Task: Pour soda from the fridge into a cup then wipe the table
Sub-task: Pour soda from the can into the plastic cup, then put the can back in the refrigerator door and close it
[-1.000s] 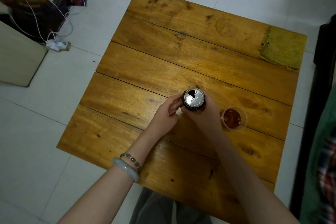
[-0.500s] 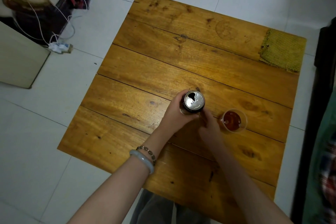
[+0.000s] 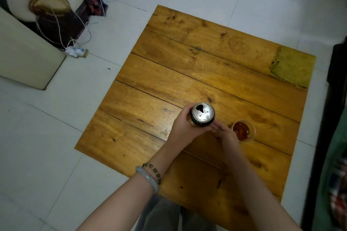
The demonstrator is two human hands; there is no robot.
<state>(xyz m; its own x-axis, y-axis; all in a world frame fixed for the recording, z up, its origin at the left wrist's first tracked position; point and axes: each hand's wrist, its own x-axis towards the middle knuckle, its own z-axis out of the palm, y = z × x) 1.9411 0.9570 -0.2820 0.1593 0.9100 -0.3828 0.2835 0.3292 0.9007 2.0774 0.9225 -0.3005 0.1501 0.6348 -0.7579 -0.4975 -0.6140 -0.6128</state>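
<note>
Dark aluminium soda can (image 3: 202, 115), upright, top opened, at the middle of the wooden plank tabletop (image 3: 169, 84). Clear plastic cup (image 3: 243, 131) just right of it, upright, holding brown soda. Yellow-green woven cloth (image 3: 292, 66) lies flat on the far right corner.

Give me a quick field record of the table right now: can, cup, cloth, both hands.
can: upright, top open, on the table
cup: clear, holds brown soda, right of the can
cloth: yellow-green, far right corner, untouched
left hand: grip around the can's side
right hand: between can and cup, fingers at the can's base; grip unclear
wiping: not yet begun
</note>
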